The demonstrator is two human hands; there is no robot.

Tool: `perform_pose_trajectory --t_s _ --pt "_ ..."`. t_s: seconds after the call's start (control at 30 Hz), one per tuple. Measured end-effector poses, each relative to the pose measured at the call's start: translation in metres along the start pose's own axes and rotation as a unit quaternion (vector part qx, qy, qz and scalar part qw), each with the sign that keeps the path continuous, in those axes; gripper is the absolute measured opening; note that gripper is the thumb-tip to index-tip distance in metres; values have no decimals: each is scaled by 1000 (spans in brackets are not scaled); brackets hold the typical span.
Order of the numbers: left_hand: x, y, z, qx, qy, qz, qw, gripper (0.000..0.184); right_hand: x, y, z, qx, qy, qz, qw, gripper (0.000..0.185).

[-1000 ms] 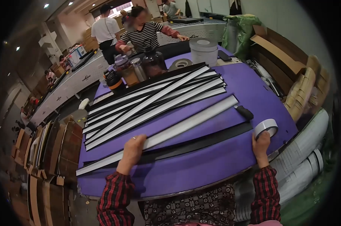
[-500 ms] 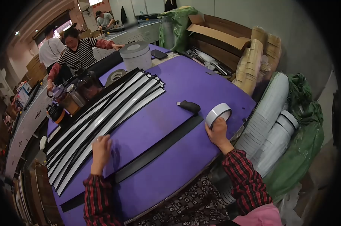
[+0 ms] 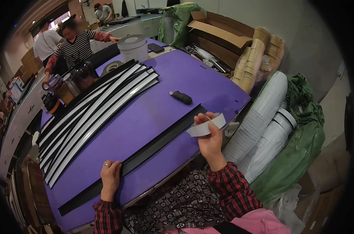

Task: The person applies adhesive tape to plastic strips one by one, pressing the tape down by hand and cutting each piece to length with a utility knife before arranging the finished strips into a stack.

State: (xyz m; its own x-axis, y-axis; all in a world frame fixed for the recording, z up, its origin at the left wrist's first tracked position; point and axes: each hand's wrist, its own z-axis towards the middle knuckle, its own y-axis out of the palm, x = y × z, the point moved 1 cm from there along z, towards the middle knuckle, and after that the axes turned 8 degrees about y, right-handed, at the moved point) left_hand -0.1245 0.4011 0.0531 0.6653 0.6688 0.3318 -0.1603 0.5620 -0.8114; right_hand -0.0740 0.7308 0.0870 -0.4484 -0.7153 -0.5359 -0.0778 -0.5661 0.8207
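Note:
A long black strip (image 3: 157,142) lies diagonally across the purple tabletop (image 3: 145,113). Partway along it, my left hand (image 3: 111,177) rests with its fingers drawn together on the strip. My right hand (image 3: 211,146) is closed around a roll of white tape (image 3: 208,126), held above the strip's far right end; a short loose end sticks out to the left of the roll. A utility knife with a dark wrapped handle (image 3: 181,97) lies beyond the strip. To the left, several black-edged strips with white faces (image 3: 102,117) lie in a crossed pile.
Large tape rolls (image 3: 132,47), a phone (image 3: 156,47) and drink bottles (image 3: 52,102) stand or lie along the far edge. Wrapped white rolls (image 3: 263,117) and a cardboard box (image 3: 220,33) border the right side. A person in a striped shirt (image 3: 75,50) works across the table.
My left hand has moved from beside the pile down onto the black strip. My right hand has lifted the tape roll off the table and turned it, and a loose end now shows.

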Motion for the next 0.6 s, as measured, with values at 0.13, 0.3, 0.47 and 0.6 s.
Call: perform_pose_trajectory --t_s 0.13,0.3,0.47,0.6 --pt "33 -1 0 106 13 1 994 23 37 26 -38 -62 93 39 993 30" --pt "112 32 -11 103 -250 -623 734 26 80 57 -75 -140 145 -3 979 37" --pt "79 12 -55 216 -297 -655 660 12 64 44 -59 -150 155 55 975 62" --pt "-8 -74 -140 330 -397 -451 728 9 -9 -38 1 -142 106 45 983 57"
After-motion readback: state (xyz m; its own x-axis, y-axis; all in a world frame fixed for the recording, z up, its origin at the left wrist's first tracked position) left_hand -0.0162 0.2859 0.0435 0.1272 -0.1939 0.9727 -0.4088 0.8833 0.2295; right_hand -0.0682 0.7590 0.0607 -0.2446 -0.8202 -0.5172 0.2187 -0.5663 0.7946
